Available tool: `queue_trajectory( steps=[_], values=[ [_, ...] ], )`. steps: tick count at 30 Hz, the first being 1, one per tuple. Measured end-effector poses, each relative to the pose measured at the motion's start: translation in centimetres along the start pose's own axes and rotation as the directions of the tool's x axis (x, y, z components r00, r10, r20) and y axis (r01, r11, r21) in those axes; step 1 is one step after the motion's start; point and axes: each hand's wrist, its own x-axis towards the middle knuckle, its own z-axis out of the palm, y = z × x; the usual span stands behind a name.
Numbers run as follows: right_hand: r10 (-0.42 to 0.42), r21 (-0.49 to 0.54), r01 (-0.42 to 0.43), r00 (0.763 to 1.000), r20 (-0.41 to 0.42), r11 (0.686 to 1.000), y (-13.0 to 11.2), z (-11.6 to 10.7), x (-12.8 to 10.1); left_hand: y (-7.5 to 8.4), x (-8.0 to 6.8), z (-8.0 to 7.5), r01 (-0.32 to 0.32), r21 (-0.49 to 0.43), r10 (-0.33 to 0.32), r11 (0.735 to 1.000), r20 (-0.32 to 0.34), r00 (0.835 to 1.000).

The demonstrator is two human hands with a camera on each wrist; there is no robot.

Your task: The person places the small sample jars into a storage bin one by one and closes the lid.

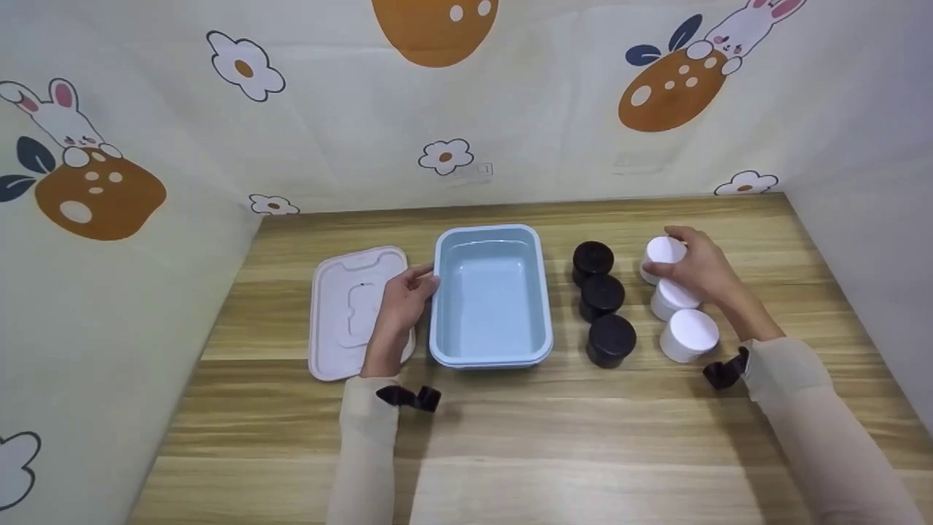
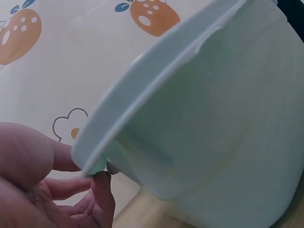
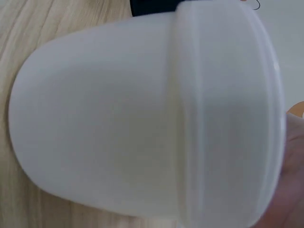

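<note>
A light-blue plastic tub (image 1: 492, 357) stands at the middle of the table. My left hand (image 1: 404, 299) pinches its left rim between thumb and fingers, as the left wrist view also shows with the tub (image 2: 204, 128). Three white lidded jars stand in a column at the right. My right hand (image 1: 703, 266) grips the farthest white jar (image 1: 663, 250), thumb and fingers on opposite sides of it. Nearer stand the middle white jar (image 1: 674, 300) and the nearest white jar (image 1: 689, 333). A white jar (image 3: 104, 123) fills the right wrist view and hides most of the hand.
Left of the tub lies a pale flat lid (image 1: 335, 313), partly under my left forearm. Between tub and white jars stand three black jars in a column: far (image 1: 592, 259), middle (image 1: 602, 295) and near (image 1: 611, 339). A printed curtain (image 1: 350, 146) borders the wooden table (image 1: 554, 437).
</note>
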Motion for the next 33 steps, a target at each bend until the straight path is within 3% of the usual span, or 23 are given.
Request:
queue_trajectory(
  steps=[13,26,33],
  values=[
    [0.08,0.008,-0.08,0.997,0.008,0.997,-0.4,-0.3,0.0,0.0,0.1,0.0,0.025,-0.013,-0.025,1.0,0.012,1.0],
    [-0.008,0.02,0.01,0.995,-0.102,1.0,-1.9,0.0,0.0,-0.4,0.3,-0.3,0.036,-0.031,-0.036,0.999,0.01,0.999],
    [-0.016,0.018,0.019,0.991,-0.135,1.0,-2.9,-0.3,-0.2,-0.3,0.4,-0.1,0.047,-0.037,-0.046,0.998,0.015,0.999]
  ],
)
